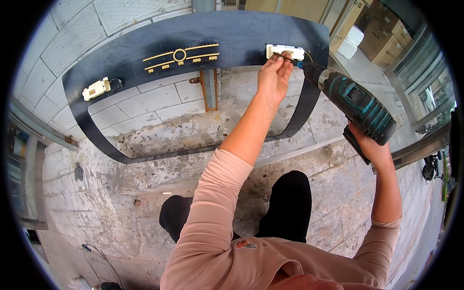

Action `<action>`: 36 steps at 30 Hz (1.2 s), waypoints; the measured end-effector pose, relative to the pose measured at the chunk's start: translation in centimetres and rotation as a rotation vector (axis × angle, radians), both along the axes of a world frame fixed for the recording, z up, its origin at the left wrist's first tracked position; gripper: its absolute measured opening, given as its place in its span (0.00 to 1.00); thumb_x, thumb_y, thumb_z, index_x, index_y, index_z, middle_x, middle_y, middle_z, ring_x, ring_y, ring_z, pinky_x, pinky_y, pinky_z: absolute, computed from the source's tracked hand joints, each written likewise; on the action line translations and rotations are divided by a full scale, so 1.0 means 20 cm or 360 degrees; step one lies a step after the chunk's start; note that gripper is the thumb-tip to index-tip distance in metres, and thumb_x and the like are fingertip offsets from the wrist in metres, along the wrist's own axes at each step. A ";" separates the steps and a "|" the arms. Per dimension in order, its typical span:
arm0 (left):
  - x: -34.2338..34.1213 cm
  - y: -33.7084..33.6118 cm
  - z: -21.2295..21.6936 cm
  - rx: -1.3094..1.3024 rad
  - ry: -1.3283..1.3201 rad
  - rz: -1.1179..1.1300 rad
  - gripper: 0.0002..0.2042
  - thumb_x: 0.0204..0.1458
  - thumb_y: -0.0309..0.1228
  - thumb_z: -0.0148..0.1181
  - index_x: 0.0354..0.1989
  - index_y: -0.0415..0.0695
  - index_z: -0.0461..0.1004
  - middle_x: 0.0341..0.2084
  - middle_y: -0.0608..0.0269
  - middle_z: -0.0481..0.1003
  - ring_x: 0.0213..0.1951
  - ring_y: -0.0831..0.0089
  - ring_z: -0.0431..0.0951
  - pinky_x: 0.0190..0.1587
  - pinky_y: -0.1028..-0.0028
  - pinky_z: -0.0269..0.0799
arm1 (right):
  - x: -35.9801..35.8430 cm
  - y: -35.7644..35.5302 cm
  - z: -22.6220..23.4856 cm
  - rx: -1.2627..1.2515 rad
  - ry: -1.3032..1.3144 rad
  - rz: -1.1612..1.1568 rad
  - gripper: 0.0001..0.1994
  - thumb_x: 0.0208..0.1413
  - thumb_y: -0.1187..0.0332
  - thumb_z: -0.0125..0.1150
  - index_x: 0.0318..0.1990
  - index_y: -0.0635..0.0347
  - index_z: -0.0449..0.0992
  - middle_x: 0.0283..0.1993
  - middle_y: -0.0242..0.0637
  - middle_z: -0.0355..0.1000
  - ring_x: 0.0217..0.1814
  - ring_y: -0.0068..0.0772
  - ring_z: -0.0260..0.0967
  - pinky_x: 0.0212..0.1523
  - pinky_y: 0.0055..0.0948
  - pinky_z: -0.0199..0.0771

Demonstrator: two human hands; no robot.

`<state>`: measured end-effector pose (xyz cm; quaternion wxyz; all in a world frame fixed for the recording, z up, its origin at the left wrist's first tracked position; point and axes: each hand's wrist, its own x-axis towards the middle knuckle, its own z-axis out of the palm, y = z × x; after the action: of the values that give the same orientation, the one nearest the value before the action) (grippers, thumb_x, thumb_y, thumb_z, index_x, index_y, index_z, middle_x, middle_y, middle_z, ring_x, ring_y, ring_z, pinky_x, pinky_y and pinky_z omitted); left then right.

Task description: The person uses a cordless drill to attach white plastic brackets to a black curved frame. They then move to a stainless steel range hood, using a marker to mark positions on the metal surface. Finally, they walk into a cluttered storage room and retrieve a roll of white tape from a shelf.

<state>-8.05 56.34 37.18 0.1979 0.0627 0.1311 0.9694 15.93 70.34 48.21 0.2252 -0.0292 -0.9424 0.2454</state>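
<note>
A cordless drill [356, 99], black and teal, is gripped by its handle in my right hand [373, 145]. It points up and left toward a cream plastic unit [286, 50] on the right part of a dark panel frame [246, 41]. At the lower edge of this unit my left hand [274, 77] has its fingers closed together around the front end of the drill's bit [300, 64]. Whether a screw is also between the fingertips is hidden. A similar cream unit [96, 89] sits at the panel's left end.
Yellow strips with a ring emblem [179, 55] lie across the panel's middle. Behind it stand a pale block wall [121, 17] and a rusty metal post [209, 92]. Cardboard boxes [382, 38] are stacked at the far right. A cable [99, 258] lies on the stained floor, lower left.
</note>
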 end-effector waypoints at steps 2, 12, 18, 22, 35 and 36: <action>0.02 -0.01 -0.03 -0.0096 -0.0057 0.0050 0.07 0.60 0.23 0.50 0.45 0.43 0.69 0.40 0.64 0.75 0.45 0.76 0.76 0.49 0.73 0.71 | -0.02 -0.01 0.07 0.0047 -0.0057 0.0031 0.14 0.44 0.75 0.68 0.41 0.62 0.76 0.36 0.39 0.76 0.38 0.32 0.73 0.42 0.30 0.72; 0.03 -0.04 -0.06 -0.0388 -0.0021 0.0228 0.14 0.58 0.27 0.56 0.52 0.43 0.66 0.45 0.65 0.74 0.48 0.73 0.75 0.48 0.70 0.70 | -0.09 -0.17 0.40 0.0716 -0.0175 0.0148 0.23 0.39 0.76 0.71 0.46 0.63 0.69 0.41 0.42 0.70 0.44 0.39 0.70 0.47 0.31 0.69; 0.03 -0.04 -0.07 -0.0367 -0.0021 0.0192 0.15 0.58 0.26 0.55 0.53 0.43 0.66 0.46 0.66 0.74 0.49 0.73 0.75 0.49 0.70 0.68 | -0.10 -0.15 0.41 0.0839 -0.0157 0.0237 0.24 0.39 0.77 0.71 0.46 0.63 0.68 0.42 0.41 0.69 0.45 0.37 0.70 0.48 0.30 0.68; 0.03 -0.03 -0.06 -0.0347 -0.0029 0.0172 0.14 0.58 0.26 0.55 0.53 0.43 0.66 0.46 0.66 0.74 0.49 0.73 0.75 0.49 0.71 0.68 | -0.08 -0.07 0.37 0.0980 0.0042 0.0225 0.24 0.39 0.77 0.71 0.46 0.63 0.68 0.43 0.41 0.69 0.45 0.36 0.70 0.48 0.31 0.68; -0.08 -0.07 -0.18 -0.0518 -0.0239 0.0238 0.12 0.56 0.30 0.60 0.46 0.47 0.65 0.45 0.64 0.72 0.52 0.70 0.71 0.55 0.62 0.67 | -0.09 -0.02 0.39 0.0911 0.0007 0.0223 0.26 0.38 0.76 0.70 0.48 0.62 0.69 0.46 0.43 0.67 0.49 0.42 0.67 0.52 0.33 0.67; -0.11 -0.05 -0.19 -0.0382 -0.0171 0.0215 0.13 0.55 0.29 0.61 0.45 0.47 0.65 0.45 0.64 0.71 0.52 0.70 0.70 0.56 0.61 0.66 | -0.09 -0.03 0.40 0.0940 0.0007 0.0238 0.24 0.39 0.77 0.71 0.47 0.62 0.69 0.44 0.42 0.67 0.48 0.38 0.68 0.51 0.31 0.67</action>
<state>-10.32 55.30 33.46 0.1449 -0.0223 0.2392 0.9598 14.11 69.69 56.29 0.2073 0.1075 -0.9721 -0.0233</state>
